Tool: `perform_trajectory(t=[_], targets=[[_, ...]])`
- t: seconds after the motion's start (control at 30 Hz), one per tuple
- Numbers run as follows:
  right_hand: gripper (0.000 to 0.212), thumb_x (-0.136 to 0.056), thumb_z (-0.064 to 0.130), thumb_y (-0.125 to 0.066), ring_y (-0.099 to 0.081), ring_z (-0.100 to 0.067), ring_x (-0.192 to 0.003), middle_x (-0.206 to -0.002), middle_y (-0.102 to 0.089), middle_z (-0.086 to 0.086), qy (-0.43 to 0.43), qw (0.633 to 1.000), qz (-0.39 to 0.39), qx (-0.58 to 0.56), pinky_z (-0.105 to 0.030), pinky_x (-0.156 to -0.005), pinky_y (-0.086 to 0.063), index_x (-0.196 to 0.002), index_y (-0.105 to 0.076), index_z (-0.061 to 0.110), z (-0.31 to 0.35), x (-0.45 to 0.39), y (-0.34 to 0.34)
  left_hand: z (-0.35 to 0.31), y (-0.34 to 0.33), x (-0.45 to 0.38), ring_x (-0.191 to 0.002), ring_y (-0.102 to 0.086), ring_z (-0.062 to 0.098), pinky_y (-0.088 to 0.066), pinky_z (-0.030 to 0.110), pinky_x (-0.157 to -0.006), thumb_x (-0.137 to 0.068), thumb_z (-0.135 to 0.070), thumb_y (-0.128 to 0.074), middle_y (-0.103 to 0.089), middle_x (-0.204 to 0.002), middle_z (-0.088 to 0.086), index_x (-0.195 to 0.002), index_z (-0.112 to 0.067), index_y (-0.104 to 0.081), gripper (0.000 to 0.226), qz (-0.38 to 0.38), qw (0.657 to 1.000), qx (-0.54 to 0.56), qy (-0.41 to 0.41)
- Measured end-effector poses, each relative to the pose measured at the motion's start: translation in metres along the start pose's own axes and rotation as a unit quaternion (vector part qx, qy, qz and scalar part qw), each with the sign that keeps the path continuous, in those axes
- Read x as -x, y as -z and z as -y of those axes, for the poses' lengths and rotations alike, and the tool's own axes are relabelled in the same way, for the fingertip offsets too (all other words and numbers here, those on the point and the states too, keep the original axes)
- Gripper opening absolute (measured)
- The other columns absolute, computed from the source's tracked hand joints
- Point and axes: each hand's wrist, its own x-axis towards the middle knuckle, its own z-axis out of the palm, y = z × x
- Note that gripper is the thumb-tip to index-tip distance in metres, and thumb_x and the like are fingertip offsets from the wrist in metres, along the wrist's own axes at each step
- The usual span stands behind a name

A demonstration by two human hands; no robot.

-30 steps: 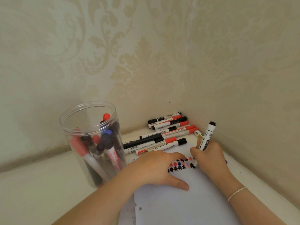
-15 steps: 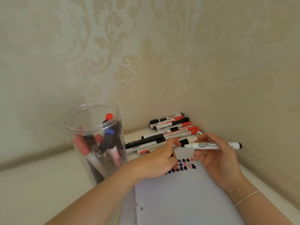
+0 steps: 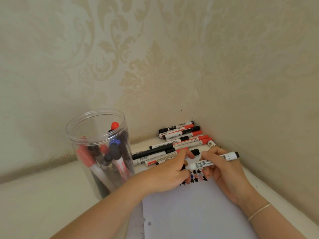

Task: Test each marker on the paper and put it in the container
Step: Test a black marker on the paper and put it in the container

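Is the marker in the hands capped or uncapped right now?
Cannot tell. The marker lies level between both hands, and the left hand covers its tip end, so cap and tip stay hidden.

— Where is the camera?
— On my head, looking forward and down into the wall corner (image 3: 194, 116), close above my hands at lower centre.
— Any second view?
— No, just this wide one.

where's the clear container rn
In the head view the clear container stands upright on the left of the table, against the wall, left of the left hand and the loose markers in the corner.
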Motion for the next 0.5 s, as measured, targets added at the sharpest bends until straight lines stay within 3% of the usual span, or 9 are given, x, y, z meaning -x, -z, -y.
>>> perform_trajectory(t=[0.07, 0.13, 0.23, 0.3, 0.4, 0.5], targets=[[0.02, -0.073, 0.013, -0.073, -0.052, -0.02, -0.044, -0.065, -0.06, -0.022, -0.012, 0.999, 0.029, 0.026, -0.03, -0.046, -0.046, -0.073, -0.062, -0.004, -0.0019, 0.0008, -0.0003, -0.0021, -0.0016, 0.0007, -0.074, -0.052, 0.013, -0.041, 0.03, -0.065, -0.097, -0.018, -0.04, -0.059, -0.091, -0.001, -0.13, -0.027, -0.027, 0.037, -0.001, 1.0, -0.023, -0.005], [0.026, -0.073, 0.02, -0.077, -0.059, -0.022, -0.054, -0.076, -0.065, -0.024, -0.017, 0.998, 0.054, 0.023, -0.033, -0.052, -0.05, -0.08, -0.067, -0.002, -0.0018, 0.0016, -0.0002, -0.0042, -0.0006, 0.0018, -0.069, -0.049, 0.016, -0.039, 0.034, -0.062, -0.096, -0.021, -0.043, -0.056, -0.084, 0.002, -0.125, -0.027, -0.031, 0.032, -0.015, 1.0, -0.016, -0.009], [0.033, -0.092, 0.027, -0.053, -0.067, -0.029, -0.076, -0.094, -0.07, -0.024, -0.046, 0.995, 0.061, -0.069, -0.036, -0.066, -0.057, -0.1, -0.068, -0.001, 0.0025, 0.003, -0.0021, -0.0031, 0.0058, 0.0013, -0.06, -0.04, 0.009, -0.034, 0.028, -0.055, -0.097, -0.022, -0.04, -0.048, -0.073, -0.006, -0.104, -0.028, -0.04, 0.008, -0.065, 0.998, 0.004, -0.005], [0.03, -0.091, 0.024, -0.05, -0.066, -0.027, -0.069, -0.087, -0.07, -0.02, -0.028, 0.997, 0.012, -0.078, -0.034, -0.061, -0.057, -0.097, -0.067, 0.0, 0.0034, 0.0012, -0.004, -0.0022, 0.0073, 0.0009, -0.055, -0.04, 0.008, -0.033, 0.027, -0.052, -0.099, -0.022, -0.037, -0.048, -0.069, -0.007, -0.09, -0.03, -0.039, 0.011, -0.105, 0.993, -0.047, -0.001], [0.004, -0.087, 0.007, -0.06, -0.058, -0.023, -0.049, -0.07, -0.065, -0.011, 0.062, 0.992, -0.088, 0.064, -0.033, -0.05, -0.051, -0.083, -0.06, 0.006, 0.0017, -0.0014, -0.0075, -0.0006, 0.0026, -0.0008, -0.053, -0.045, 0.007, -0.036, 0.024, -0.051, -0.097, -0.023, -0.04, -0.053, -0.069, -0.007, -0.085, -0.029, -0.042, 0.014, -0.16, 0.984, -0.078, 0.01], [0.01, -0.091, 0.011, -0.059, -0.055, -0.02, -0.041, -0.054, -0.061, -0.009, 0.091, 0.974, -0.092, 0.188, -0.031, -0.049, -0.049, -0.082, -0.062, 0.008, 0.0004, -0.0007, -0.0098, -0.0005, 0.0028, -0.0053, -0.057, -0.047, 0.008, -0.038, 0.02, -0.053, -0.094, -0.022, -0.048, -0.06, -0.079, 0.002, -0.088, -0.018, -0.054, 0.01, -0.239, 0.968, 0.067, 0.02]])
